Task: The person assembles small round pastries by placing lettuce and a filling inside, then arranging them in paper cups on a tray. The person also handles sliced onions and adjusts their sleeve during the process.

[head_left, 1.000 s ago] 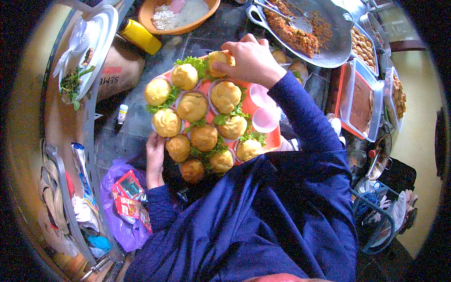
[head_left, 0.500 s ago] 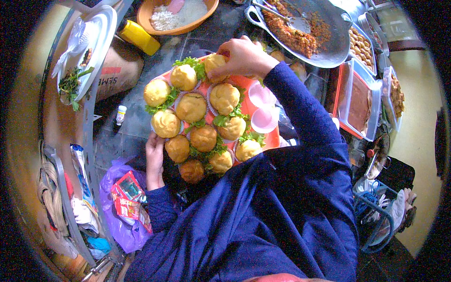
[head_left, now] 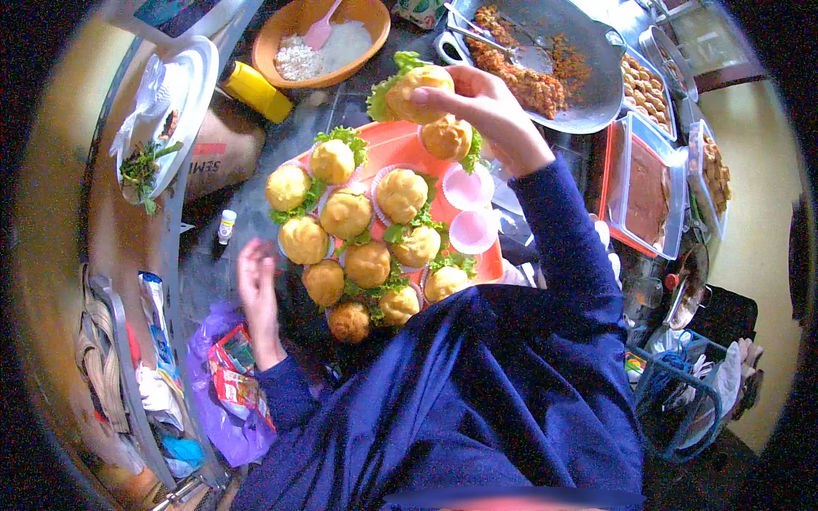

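Pinched in my right hand (head_left: 504,119) is a golden puff bun (head_left: 419,89) with green lettuce sticking out of its side, raised over the far edge of an orange tray (head_left: 379,153). Several more filled puff buns (head_left: 346,213) sit on that tray in white paper cups, with lettuce showing between them. One bun (head_left: 446,137) lies just beneath my right hand. Two pink paper cups (head_left: 469,186) stand at the tray's right side with nothing in them. My left hand (head_left: 259,294) is off the tray's left edge, fingers loosely bent and apart, holding nothing.
Beyond the tray stand an orange bowl (head_left: 281,74) of white powder with a pink spatula and a wok (head_left: 588,94) of reddish filling. A clear plastic box (head_left: 673,230) is at right. A small bottle (head_left: 227,226) and purple bag (head_left: 204,341) are at left.
My right hand has lifted the puff bun off the tray's far part, upward and slightly right. My left hand has let go of the tray's edge and moved left.
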